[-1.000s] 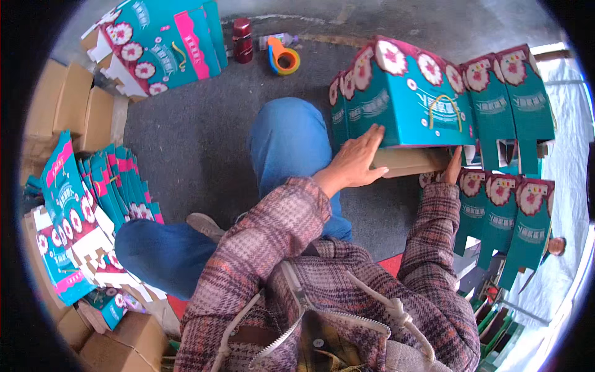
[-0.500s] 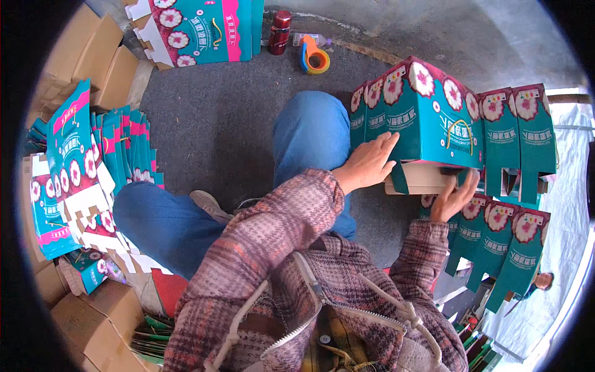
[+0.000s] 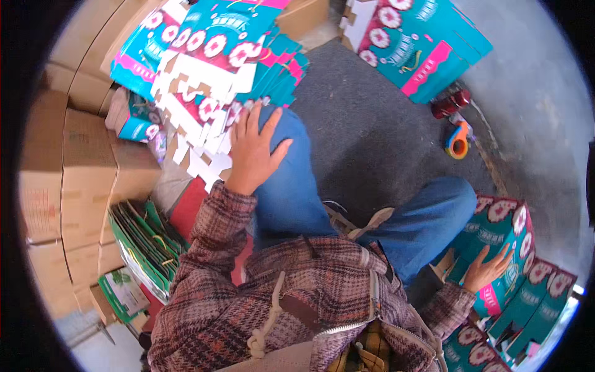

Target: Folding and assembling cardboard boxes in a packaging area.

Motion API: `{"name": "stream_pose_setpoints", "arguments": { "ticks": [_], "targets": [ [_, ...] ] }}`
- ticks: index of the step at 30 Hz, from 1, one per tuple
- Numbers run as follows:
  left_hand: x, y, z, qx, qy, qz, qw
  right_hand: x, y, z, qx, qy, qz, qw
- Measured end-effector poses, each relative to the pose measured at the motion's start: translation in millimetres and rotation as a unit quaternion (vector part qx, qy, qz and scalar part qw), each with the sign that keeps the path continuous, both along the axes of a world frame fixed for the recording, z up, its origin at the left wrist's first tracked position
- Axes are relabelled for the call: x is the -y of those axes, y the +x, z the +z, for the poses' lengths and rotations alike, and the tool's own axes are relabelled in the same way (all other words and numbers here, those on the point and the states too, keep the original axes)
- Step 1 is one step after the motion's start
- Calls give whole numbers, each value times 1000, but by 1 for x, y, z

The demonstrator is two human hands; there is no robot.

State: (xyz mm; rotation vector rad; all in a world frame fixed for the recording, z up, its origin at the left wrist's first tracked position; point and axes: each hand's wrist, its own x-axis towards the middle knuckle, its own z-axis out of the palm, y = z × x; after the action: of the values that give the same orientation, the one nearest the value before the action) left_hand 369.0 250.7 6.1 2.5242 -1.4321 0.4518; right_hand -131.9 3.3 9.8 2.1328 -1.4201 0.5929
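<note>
My left hand (image 3: pixel 255 147) rests over my bent left knee with its fingers spread and nothing in them. Just beyond its fingertips lies a heap of flat, unfolded teal cartons (image 3: pixel 214 38) with pink bands, flower-like prints and white die-cut flaps. At the right, my right hand (image 3: pixel 488 270), fingers apart, lies against the side of a folded teal carton (image 3: pixel 493 227). That carton stands beside my right knee, and my hand covers part of its side. More folded teal cartons (image 3: pixel 545 294) are lined up right behind it.
Brown cardboard boxes (image 3: pixel 87 161) are stacked along the left. Green folded bags (image 3: pixel 145 248) stand by my left side. Against the wall are flat teal cartons (image 3: pixel 427 46), a red flask (image 3: pixel 450 103) and an orange-and-blue tape dispenser (image 3: pixel 457 141). Dark carpet (image 3: pixel 372 118) lies before me.
My view has swung left. My left hand has left the folded carton and moved across to my left knee, near the flat cartons. My right hand has stayed at the folded carton.
</note>
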Motion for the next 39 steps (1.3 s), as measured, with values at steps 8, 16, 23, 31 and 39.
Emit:
{"name": "stream_pose_setpoints", "arguments": {
  "ticks": [8, 16, 23, 31, 39],
  "targets": [
    [0, 32, -29, -222, -203, 17, 954, -28, 176, -35, -3, 157, 228, 961],
    [44, 208, -118, -717, -655, 50, 233, -23, 178, -40, -48, 162, 211, 963],
    [83, 256, -156, -669, -733, 62, 110, -24, 174, -41, -71, 158, 176, 969],
    [55, 309, -108, -627, -760, 71, 155, -20, 174, -43, -86, 177, 157, 968],
    [28, 243, -53, -554, -663, 157, 479, -17, 169, -44, -66, 167, 153, 972]
  ]
}}
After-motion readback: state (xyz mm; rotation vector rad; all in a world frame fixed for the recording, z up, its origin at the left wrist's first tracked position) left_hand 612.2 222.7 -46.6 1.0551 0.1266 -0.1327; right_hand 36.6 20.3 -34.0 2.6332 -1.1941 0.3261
